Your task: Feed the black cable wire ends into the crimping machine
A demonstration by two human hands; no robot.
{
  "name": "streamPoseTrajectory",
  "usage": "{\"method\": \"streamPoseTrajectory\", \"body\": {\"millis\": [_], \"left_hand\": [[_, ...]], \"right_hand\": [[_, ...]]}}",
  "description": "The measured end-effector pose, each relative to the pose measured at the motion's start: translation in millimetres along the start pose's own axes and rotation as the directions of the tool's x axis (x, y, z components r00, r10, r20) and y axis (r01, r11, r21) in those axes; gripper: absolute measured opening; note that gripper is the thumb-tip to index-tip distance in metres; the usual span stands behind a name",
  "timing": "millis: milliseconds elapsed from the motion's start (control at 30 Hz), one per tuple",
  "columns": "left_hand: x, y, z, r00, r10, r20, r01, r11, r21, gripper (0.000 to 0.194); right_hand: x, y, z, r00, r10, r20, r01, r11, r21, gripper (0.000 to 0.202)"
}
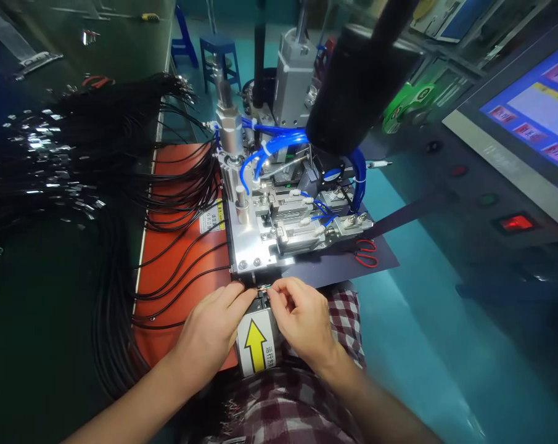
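Note:
My left hand [218, 324] is closed, its thumb and forefinger pressed together at the front of the machine. Opposite it, my right hand [304, 314] pinches with curled fingers. Between the fingertips show the thin coloured wires [262, 288] of a cable end, very small and partly covered by the fingers. They sit over a small dark fixture [262, 300] on the track. Below that, a white label [256, 345] bears a yellow arrow pointing toward the machine [255, 240]. Most of the cable in my left hand is hidden.
Several black cables [181, 246] cross an orange mat [168, 283] on the left, joining a large bundle [110, 296]. Red-handled scissors [367, 254] lie on the dark plate at right. A black cylinder [352, 92] hangs above; a control screen [537, 105] stands right.

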State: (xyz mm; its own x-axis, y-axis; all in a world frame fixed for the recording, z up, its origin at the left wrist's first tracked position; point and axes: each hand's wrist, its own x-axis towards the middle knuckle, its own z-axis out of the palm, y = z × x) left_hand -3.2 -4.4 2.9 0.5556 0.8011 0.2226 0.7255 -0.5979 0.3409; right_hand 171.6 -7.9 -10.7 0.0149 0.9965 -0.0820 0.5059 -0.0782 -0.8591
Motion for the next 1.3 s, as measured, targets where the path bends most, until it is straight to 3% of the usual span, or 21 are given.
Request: {"method": "streamPoseTrajectory", "body": {"millis": [67,133,200,367,500,600,700,867,1067,1300], "left_hand": [[-1,-1,0.8,1.0,-0.009,0.012,0.009,1.0,0.001,0.03],[-1,-1,0.9,1.0,-0.016,0.016,0.015,1.0,0.013,0.031],[0,-1,-0.2,1.0,-0.022,0.01,0.021,0.999,0.05,0.031],[-1,6,-5.9,0.995,-0.067,0.078,0.05,0.977,0.207,0.031],[-4,15,-8.6,0.963,-0.148,0.226,0.08,0.956,0.283,0.048],[-6,18,-6.8,0.952,-0.162,0.261,0.085,0.955,0.284,0.052],[-7,13,-3.3,0.953,-0.155,0.262,0.09,0.966,0.243,0.049],[-9,6,-0.1,0.963,-0.126,0.24,0.09,0.984,0.154,0.045],[-8,6,1.0,0.978,-0.11,0.176,0.094,0.991,0.096,0.039],[-5,4,4.9,0.989,-0.116,0.093,0.117,0.993,0.002,0.034]], "right_hand": [[5,4,0,0.987,0.104,0.126,-0.129,0.97,0.208,0.017],[10,10,1,0.945,0.183,0.272,-0.285,0.869,0.405,0.02],[12,16,3,0.916,0.209,0.342,-0.364,0.791,0.492,0.024],[13,22,8,0.933,0.194,0.303,-0.339,0.758,0.558,0.031],[14,19,14,0.945,0.201,0.256,-0.312,0.786,0.534,0.029],[15,17,18,0.952,0.205,0.228,-0.302,0.759,0.577,0.027],[15,17,18,0.942,0.197,0.272,-0.328,0.709,0.624,0.027],[16,17,16,0.95,0.189,0.248,-0.302,0.753,0.585,0.028],[17,16,17,0.902,0.219,0.373,-0.427,0.589,0.686,0.034],[14,17,21,0.945,0.172,0.28,-0.318,0.687,0.653,0.034]]}}
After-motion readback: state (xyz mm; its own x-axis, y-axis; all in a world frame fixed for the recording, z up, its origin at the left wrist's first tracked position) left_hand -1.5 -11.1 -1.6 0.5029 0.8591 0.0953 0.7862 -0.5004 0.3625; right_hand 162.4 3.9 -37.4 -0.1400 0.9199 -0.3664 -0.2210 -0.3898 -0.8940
